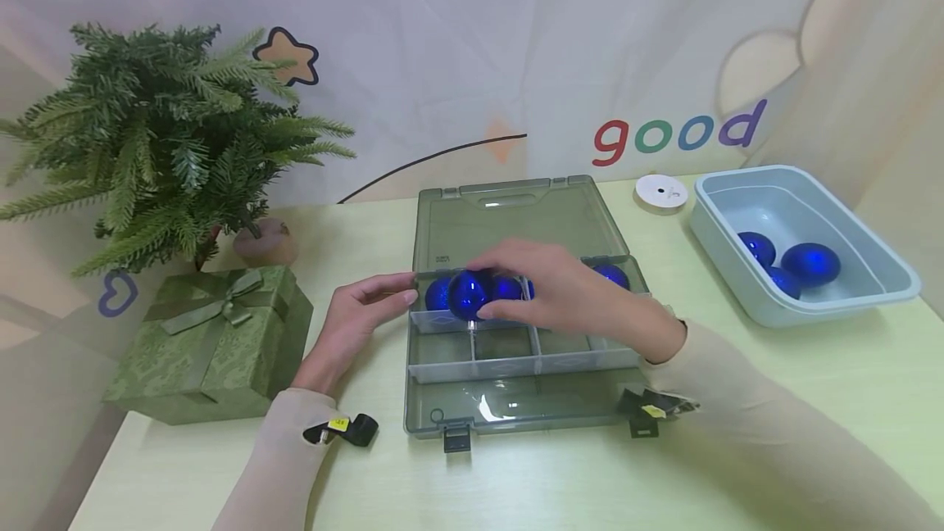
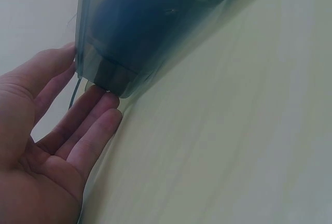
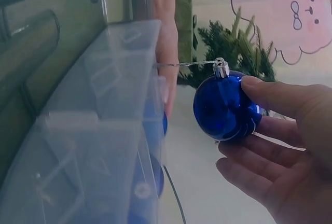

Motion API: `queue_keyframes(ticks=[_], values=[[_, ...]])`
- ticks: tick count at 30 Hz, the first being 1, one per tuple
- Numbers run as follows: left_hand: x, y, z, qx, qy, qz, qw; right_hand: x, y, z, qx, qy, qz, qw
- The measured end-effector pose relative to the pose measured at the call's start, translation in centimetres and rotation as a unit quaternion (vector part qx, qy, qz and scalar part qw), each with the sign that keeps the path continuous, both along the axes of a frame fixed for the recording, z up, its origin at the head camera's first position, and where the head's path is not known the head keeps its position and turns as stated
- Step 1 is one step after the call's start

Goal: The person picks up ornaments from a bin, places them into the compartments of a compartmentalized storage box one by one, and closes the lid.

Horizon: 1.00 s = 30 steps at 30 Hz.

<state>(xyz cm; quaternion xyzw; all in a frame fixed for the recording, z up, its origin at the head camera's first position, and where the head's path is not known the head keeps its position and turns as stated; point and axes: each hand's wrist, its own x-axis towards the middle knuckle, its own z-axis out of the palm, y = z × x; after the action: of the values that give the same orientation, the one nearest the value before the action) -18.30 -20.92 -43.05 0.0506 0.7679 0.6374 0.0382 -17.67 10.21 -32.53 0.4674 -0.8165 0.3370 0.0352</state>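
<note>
My right hand (image 1: 564, 289) holds a shiny blue Christmas ball (image 1: 466, 293) over the rear row of a greenish see-through compartment box (image 1: 516, 228). In the right wrist view the ball (image 3: 223, 107) sits between thumb and fingers, its silver cap and a thin silver string showing. Under and beside it, more blue balls lie in the rear compartments, including a glittery one (image 1: 437, 295) at the left and another (image 1: 612, 275) at the right. At the box's rear left corner my left hand (image 1: 347, 322) touches the side with extended fingers (image 2: 96, 141).
A pale blue tub (image 1: 804, 314) on the right contains several blue balls (image 1: 811, 263). Beside it lies a white ribbon spool (image 1: 660, 192). To the left are a small artificial fir tree (image 1: 170, 138) and a green gift box (image 1: 214, 334) with a bow. Black latches (image 1: 456, 438) project from the box's front.
</note>
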Motion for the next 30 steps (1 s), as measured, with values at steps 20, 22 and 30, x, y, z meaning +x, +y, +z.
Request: queue_keyframes(ticks=[20, 22, 30], values=[[0.1, -0.1, 0.0, 0.006, -0.001, 0.002, 1.0, 1.2, -3.9, -0.8, 0.103, -0.112, -0.061, 0.9865], [0.1, -0.1, 0.0, 0.005, 0.0, 0.001, 1.0, 1.3, -4.1, -0.9, 0.115, -0.109, -0.064, 0.9854], [0.1, 0.0, 0.0, 0.002, 0.0, -0.001, 1.0, 1.8, -5.0, -1.4, 0.13, -0.116, -0.071, 0.9821]])
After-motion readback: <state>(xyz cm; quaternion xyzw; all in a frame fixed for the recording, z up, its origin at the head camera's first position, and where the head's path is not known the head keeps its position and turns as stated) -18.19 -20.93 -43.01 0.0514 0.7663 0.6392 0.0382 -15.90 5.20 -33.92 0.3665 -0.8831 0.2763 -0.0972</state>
